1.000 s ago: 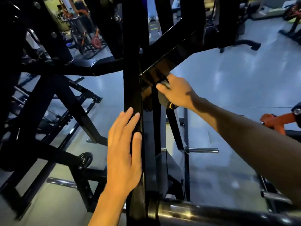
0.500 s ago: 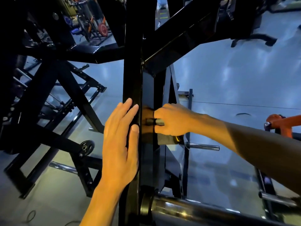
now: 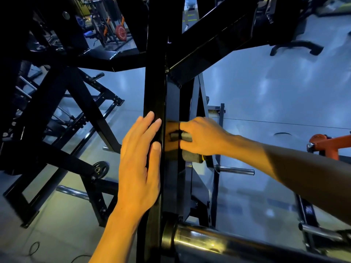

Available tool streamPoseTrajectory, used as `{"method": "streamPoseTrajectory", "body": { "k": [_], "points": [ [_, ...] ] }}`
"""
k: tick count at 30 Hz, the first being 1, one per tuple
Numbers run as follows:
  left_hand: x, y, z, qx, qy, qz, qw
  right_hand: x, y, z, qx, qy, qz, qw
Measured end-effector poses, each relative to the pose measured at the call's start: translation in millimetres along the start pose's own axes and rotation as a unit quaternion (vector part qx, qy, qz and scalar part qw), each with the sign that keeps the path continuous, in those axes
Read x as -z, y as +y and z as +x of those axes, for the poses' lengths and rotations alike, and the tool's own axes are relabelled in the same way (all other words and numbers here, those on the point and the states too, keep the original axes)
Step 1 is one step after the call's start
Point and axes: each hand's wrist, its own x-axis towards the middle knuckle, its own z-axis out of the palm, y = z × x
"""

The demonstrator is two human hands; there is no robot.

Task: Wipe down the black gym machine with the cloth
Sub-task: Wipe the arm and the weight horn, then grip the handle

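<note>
My left hand (image 3: 139,164) lies flat, fingers straight and together, bracing the black upright (image 3: 154,88). My right hand (image 3: 201,136) grips the dark cloth (image 3: 190,155), fingers curled, against the post's right face. Best approach: firm, even pressure, overlapping strokes.

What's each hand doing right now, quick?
Left hand: open, fingers straight, resting flat on the black upright post.
Right hand: closed round the dark cloth, pressing it against the machine.

Cloth (image 3: 190,155) mostly hidden inside right hand (image 3: 203,137); its size is unreadable. Machine upright (image 3: 154,88) cut off at top and bottom edges. Right fingertips lost behind the upright's edge.
</note>
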Motion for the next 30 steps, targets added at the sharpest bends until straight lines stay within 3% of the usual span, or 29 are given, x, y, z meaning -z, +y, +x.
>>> {"method": "streamPoseTrajectory", "body": {
  "k": [3,9,15,20,25,30],
  "points": [
    [0.4,-0.6,0.2,0.002,0.002,-0.002,1.0,-5.0,-6.0,-1.5,-0.038,0.019,0.047,0.998],
    [0.4,-1.0,-1.1,0.006,0.0,-0.014,1.0,-12.0,-5.5,-10.6,-0.048,-0.13,0.206,0.969],
    [2.6,0.0,2.5,0.014,0.0,-0.024,1.0,4.0,3.2,10.5,-0.044,-0.222,0.232,0.946],
    [4.0,-1.4,1.3,0.014,-0.002,-0.024,1.0,3.6,1.2,-6.5,-0.033,-0.215,0.269,0.938],
    [2.1,-1.7,3.5,0.013,0.005,-0.025,1.0,31.2,9.5,-16.6,-0.047,-0.261,0.314,0.911],
    [2.2,-1.9,3.2,0.013,0.001,-0.022,1.0,-1.2,-1.5,-18.1,-0.067,-0.185,0.323,0.926]
  ]
}}
